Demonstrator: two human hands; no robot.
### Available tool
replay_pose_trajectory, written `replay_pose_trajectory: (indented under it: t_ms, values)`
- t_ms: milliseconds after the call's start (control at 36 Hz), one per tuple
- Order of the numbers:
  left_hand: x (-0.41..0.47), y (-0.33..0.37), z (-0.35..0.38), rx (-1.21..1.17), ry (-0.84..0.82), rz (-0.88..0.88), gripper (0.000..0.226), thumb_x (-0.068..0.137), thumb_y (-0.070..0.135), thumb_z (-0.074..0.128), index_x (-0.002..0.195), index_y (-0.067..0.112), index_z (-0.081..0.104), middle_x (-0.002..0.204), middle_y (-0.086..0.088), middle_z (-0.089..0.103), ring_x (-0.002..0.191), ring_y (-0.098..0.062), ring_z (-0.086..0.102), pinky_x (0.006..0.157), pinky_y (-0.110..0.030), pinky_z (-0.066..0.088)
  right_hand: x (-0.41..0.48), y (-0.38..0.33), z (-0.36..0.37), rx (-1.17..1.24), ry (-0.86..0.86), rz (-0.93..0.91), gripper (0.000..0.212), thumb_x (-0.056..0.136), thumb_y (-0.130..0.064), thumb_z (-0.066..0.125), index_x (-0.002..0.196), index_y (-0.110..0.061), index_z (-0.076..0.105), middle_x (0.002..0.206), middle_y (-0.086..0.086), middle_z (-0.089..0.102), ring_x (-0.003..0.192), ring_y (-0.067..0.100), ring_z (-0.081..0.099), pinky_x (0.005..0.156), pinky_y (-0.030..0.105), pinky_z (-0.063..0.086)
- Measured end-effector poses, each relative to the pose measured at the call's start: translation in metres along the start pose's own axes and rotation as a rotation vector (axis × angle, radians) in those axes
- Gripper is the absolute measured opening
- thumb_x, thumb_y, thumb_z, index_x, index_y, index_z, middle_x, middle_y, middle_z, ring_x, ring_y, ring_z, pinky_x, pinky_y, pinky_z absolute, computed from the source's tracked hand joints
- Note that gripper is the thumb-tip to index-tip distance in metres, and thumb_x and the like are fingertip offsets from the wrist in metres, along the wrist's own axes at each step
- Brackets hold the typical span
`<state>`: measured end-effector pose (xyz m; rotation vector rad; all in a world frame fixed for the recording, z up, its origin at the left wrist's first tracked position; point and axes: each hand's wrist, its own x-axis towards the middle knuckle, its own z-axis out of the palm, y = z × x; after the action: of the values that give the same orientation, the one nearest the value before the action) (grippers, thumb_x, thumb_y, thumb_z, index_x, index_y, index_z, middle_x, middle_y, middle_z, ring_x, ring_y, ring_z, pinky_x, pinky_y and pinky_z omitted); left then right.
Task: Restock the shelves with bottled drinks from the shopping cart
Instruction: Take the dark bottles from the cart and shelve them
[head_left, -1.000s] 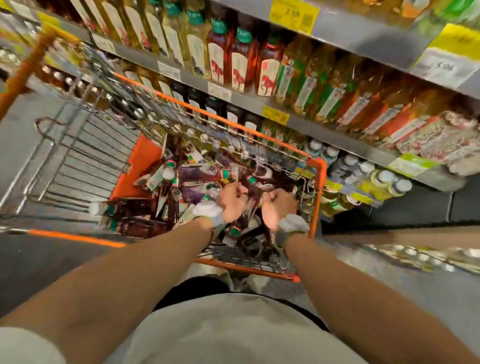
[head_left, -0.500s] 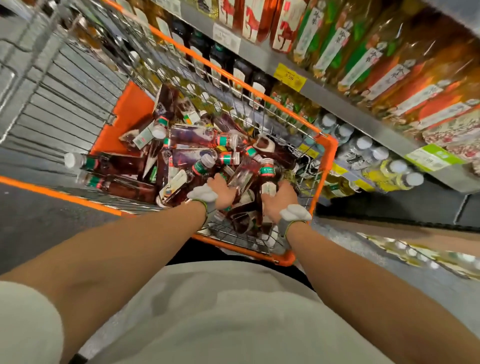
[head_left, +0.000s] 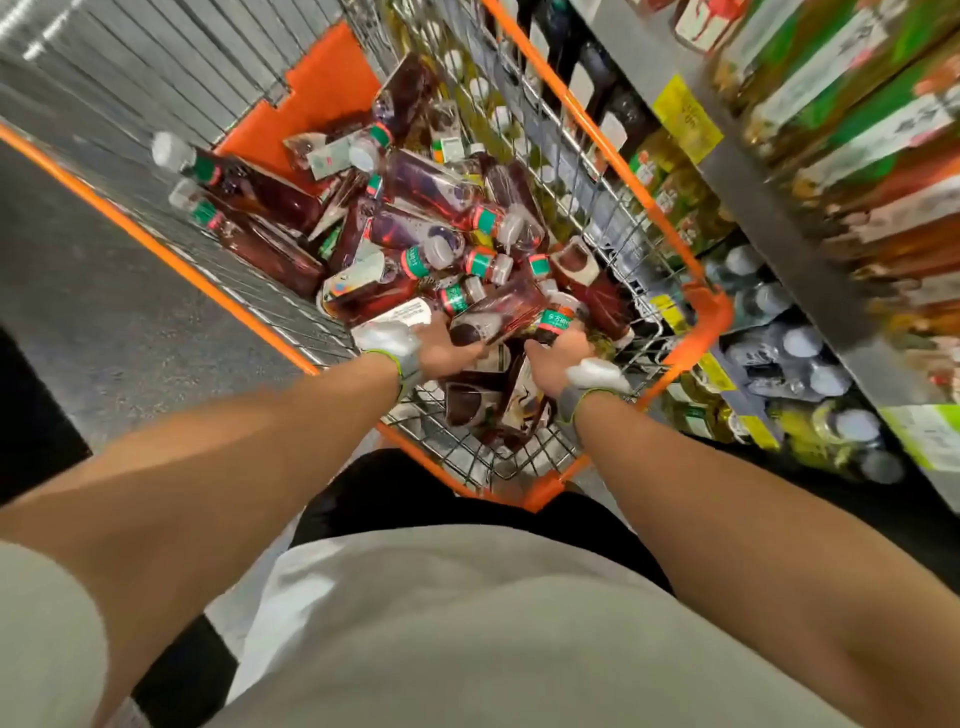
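The orange-rimmed wire shopping cart (head_left: 710, 317) in front of me holds a heap of several dark red bottled drinks (head_left: 426, 187) with green neck bands and white caps. My left hand (head_left: 445, 354) reaches into the near end of the heap and curls round the base of a dark red bottle (head_left: 501, 312) lying across the pile. My right hand (head_left: 555, 358) grips at that bottle's green-banded neck. Motion blur hides the fingertips. Both wrists wear grey bands.
Store shelves (head_left: 753, 202) run along the right, close to the cart, with yellow price tags (head_left: 687, 118). White-capped bottles (head_left: 802, 358) fill the lower shelf, and amber bottles with green and orange labels fill the one above. Grey floor lies to the left.
The view has tilted down and swung closer to the cart. Both hands have sunk deeper into the near end of the heap, and the bottle held upright has tipped over between them.
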<state>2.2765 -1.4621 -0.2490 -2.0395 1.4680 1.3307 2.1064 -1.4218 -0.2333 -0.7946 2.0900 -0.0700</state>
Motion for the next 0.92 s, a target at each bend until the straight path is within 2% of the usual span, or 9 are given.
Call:
replay_pose_trajectory:
  t_ms: [111,417,528,611,667,722,778,861,917]
  values:
    - [0.005,-0.006,0.01,0.049,0.019,0.023,0.091,0.074,0.064,0.076,0.139,0.012,0.039,0.135,-0.018,0.051,0.121,-0.037,0.051,0.099,-0.043,0.047,0.009,-0.001,0.003,-0.109,-0.006,0.024,0.061,0.093,-0.048,0.06,0.134,-0.006,0.043,0.118,0.011,0.063,0.106,0.035,0.064,0.084,0.04,0.05]
    - [0.015,-0.013,-0.001,0.107,-0.049,0.099,0.108,0.062,0.077,0.07,0.15,0.027,0.033,0.136,-0.001,0.06,0.115,-0.028,0.06,0.098,-0.038,0.051,0.028,-0.011,0.024,-0.136,0.035,0.094,0.063,0.1,-0.049,0.048,0.14,-0.002,0.036,0.136,0.015,0.056,0.121,0.033,0.057,0.092,0.037,0.044]
    - [0.01,-0.013,-0.017,0.078,-0.103,0.129,0.092,0.071,0.052,0.08,0.147,0.023,0.037,0.121,-0.004,0.067,0.095,-0.025,0.068,0.083,-0.04,0.059,0.021,-0.014,0.017,0.061,-0.032,0.115,0.051,0.095,-0.031,0.059,0.135,-0.001,0.048,0.138,0.022,0.052,0.128,0.037,0.05,0.103,0.042,0.039]
    - [0.007,-0.009,-0.04,0.195,-0.137,0.196,0.094,0.07,0.052,0.082,0.146,0.02,0.037,0.124,-0.008,0.066,0.099,-0.027,0.068,0.072,-0.034,0.056,0.001,-0.02,0.018,0.152,0.03,0.149,0.046,0.089,-0.031,0.067,0.124,-0.006,0.051,0.116,0.019,0.058,0.121,0.039,0.056,0.1,0.048,0.043]
    - [0.007,-0.003,-0.062,0.317,-0.102,0.288,0.101,0.072,0.054,0.082,0.15,0.015,0.033,0.132,-0.011,0.061,0.109,-0.029,0.064,0.08,-0.035,0.055,-0.017,-0.028,0.014,0.21,0.115,0.119,0.035,0.086,-0.031,0.07,0.107,-0.014,0.048,0.099,0.011,0.059,0.108,0.035,0.063,0.091,0.046,0.05]
    - [0.001,0.002,-0.085,0.404,-0.107,0.38,0.105,0.078,0.05,0.079,0.156,0.013,0.02,0.136,-0.014,0.058,0.111,-0.031,0.062,0.086,-0.039,0.055,-0.043,-0.039,0.009,0.204,0.143,0.093,0.038,0.092,-0.031,0.068,0.12,-0.013,0.049,0.11,0.01,0.061,0.105,0.032,0.061,0.085,0.04,0.047]
    - [-0.005,0.003,-0.107,0.491,-0.117,0.444,0.104,0.084,0.047,0.074,0.159,0.017,0.009,0.127,-0.012,0.063,0.102,-0.032,0.065,0.073,-0.039,0.053,-0.058,-0.046,0.008,0.191,0.136,0.083,0.047,0.094,-0.034,0.065,0.131,-0.013,0.044,0.121,0.009,0.062,0.107,0.034,0.061,0.082,0.039,0.048]
    - [-0.007,0.008,-0.148,0.588,-0.084,0.57,0.095,0.081,0.045,0.076,0.154,0.018,0.021,0.109,-0.008,0.066,0.087,-0.029,0.063,0.063,-0.033,0.047,-0.076,-0.069,0.008,0.257,0.198,0.071,0.063,0.093,-0.043,0.063,0.141,-0.012,0.036,0.134,0.012,0.058,0.114,0.037,0.06,0.09,0.047,0.053]
    - [-0.012,0.016,-0.178,0.688,-0.076,0.614,0.104,0.084,0.046,0.076,0.158,0.014,0.011,0.129,-0.016,0.061,0.106,-0.033,0.063,0.075,-0.038,0.051,-0.088,-0.091,0.005,0.324,0.255,0.065,0.068,0.094,-0.043,0.063,0.147,-0.013,0.032,0.139,0.009,0.054,0.118,0.037,0.058,0.093,0.046,0.052]
